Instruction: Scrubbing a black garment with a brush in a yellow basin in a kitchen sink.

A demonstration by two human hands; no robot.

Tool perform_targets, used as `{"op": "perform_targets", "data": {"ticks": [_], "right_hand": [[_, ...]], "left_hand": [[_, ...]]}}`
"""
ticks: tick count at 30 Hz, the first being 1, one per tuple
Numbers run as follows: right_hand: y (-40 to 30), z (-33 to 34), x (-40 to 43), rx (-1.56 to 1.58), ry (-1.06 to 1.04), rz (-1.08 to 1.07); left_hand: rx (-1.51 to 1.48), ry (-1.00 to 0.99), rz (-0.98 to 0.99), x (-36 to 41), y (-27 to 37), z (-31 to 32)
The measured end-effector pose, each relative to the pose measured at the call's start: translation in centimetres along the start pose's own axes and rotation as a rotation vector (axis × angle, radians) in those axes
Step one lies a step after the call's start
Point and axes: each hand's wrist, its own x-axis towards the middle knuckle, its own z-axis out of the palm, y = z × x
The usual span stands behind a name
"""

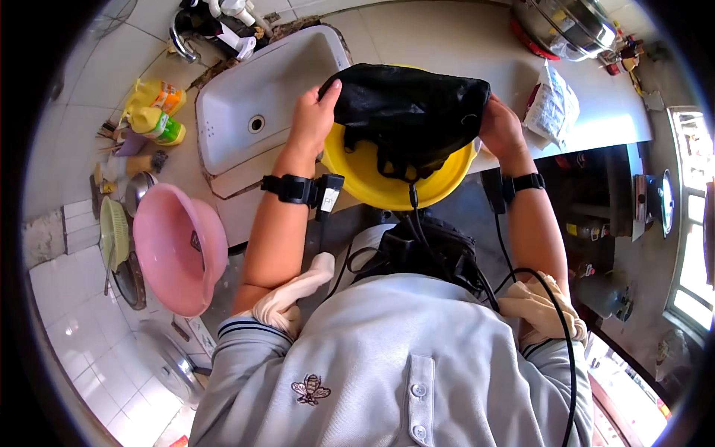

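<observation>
Between my two hands a black fabric bag with straps is stretched out above a yellow plastic basin. My left hand grips its left end, thumb on top. At the other end, my right hand has hold of the right edge, with the fingers partly hidden behind the cloth. Dark straps hang from the bag's lower side into the basin. The basin's contents beneath the bag are hidden.
Left of the basin is a white sink with a chrome faucet. A pink basin stands tilted farther left, near yellow detergent bottles. A plastic package and a steel pot stand on the right. Black cables run near my arms.
</observation>
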Motion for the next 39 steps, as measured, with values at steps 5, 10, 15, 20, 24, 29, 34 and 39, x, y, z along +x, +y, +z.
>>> {"op": "perform_targets", "data": {"ticks": [5,10,15,20,24,29,34,39], "right_hand": [[1.7,0.1,-0.1,-0.196,0.221,-0.039],[4.0,1.2,-1.3,-0.547,0.296,-0.124],[6.1,2.9,-1.1,-1.208,0.18,0.033],[7.6,5.3,-0.1,-0.589,0.145,0.184],[8.2,6.0,1.3,-0.217,0.055,0.295],[7.6,5.0,1.8,-0.162,0.02,0.197],[3.1,8.2,-1.4,-0.34,0.183,0.039],[2.1,9.8,-2.1,-0.428,0.244,-0.002]], "left_hand": [[-0.078,-0.025,-0.037,-1.0,1.6,0.6],[-0.261,-0.038,-0.224,-1.6,2.8,0.9],[-0.333,-0.082,-0.256,-1.7,3.4,0.8],[-0.35,-0.128,-0.286,-2.5,4.1,1.1],[-0.369,-0.126,-0.32,-3.3,4.0,1.6],[-0.424,-0.166,-0.335,-3.3,4.2,1.0],[-0.255,-0.258,-0.144,-3.5,3.7,-0.2],[0.174,-0.238,0.207,-4.9,4.3,1.7]]}}
